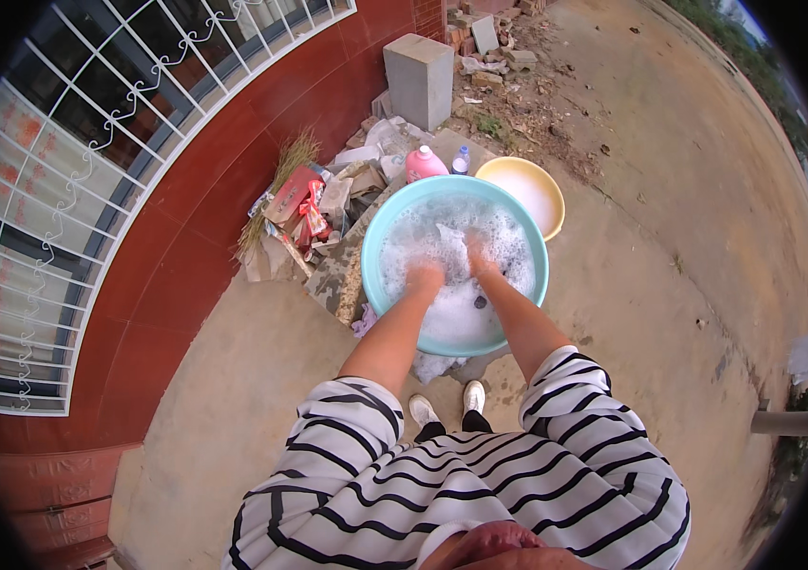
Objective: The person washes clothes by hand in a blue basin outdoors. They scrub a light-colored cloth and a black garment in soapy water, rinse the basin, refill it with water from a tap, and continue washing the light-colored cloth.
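Observation:
A large light-blue plastic basin [370,267] full of soapy water and white suds [457,320] stands before me. Both my forearms reach down into it. My left hand [426,273] is sunk in the foam left of the middle, its fingers hidden. Farther in and to the right, my right hand [477,255] is partly under the suds. Beside its fingers a piece of wet white cloth [451,234] pokes up; whether the hand grips it is unclear. A small dark patch [480,302], perhaps fabric, shows through the foam below my right wrist.
Behind the basin stand a pink detergent jug [425,165], a plastic bottle [461,161] and a yellow basin [557,203] with whitish contents. Rubbish and cartons [336,196] lie along the red wall [233,157], near a grey block [418,82]. A purple cloth [364,320] lies by the rim.

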Available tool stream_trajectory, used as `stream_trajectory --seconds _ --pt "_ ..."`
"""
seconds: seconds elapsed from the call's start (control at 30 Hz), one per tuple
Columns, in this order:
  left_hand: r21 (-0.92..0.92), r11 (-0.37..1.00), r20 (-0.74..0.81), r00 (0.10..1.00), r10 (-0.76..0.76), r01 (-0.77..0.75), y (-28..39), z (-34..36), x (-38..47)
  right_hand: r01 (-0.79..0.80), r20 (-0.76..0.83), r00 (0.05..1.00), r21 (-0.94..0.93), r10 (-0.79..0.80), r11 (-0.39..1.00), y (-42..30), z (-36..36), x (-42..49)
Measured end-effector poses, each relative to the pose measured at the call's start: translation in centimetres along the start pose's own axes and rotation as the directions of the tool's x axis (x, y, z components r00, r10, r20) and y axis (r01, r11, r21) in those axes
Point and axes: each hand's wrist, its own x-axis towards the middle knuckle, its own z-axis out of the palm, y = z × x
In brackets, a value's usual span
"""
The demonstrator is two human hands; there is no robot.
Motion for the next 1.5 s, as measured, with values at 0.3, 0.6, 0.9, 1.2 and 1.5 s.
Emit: stream_trajectory --seconds 0.3,0.6,0.9,1.2,1.5 --pt "-0.492 0.870 -0.241 0.963 -0.119 -0.015 -3.7 -4.9 -5.1 0.154 -0.069 0.980 0.850 -0.184 0.503 -2.2 -13.1 -5.6" --pt "-0.623 0.726 -0.529 0.841 -0.117 -0.291 -1.7 -12.7 -9.7 0.255 -0.202 0.943 0.950 -0.265 0.182 -0.6 -20.0 -8.2" --pt "-0.535 0.701 -0.688 0.725 -0.037 -0.471 0.5 -14.0 -12.7 0.463 -0.147 0.885 0.354 -0.441 0.813 4.5 -19.2 -9.7" --pt "-0.668 0.655 -0.406 0.911 0.078 -0.353 2.7 -9.1 -13.5 0.340 0.115 0.903 0.397 -0.414 0.852 -1.8 -11.2 -3.2" --pt "-0.445 0.880 -0.138 0.957 -0.254 0.169 -0.4 -6.8 -13.3 -0.093 0.146 0.977 0.948 -0.156 0.306 1.5 -15.6 -5.3"
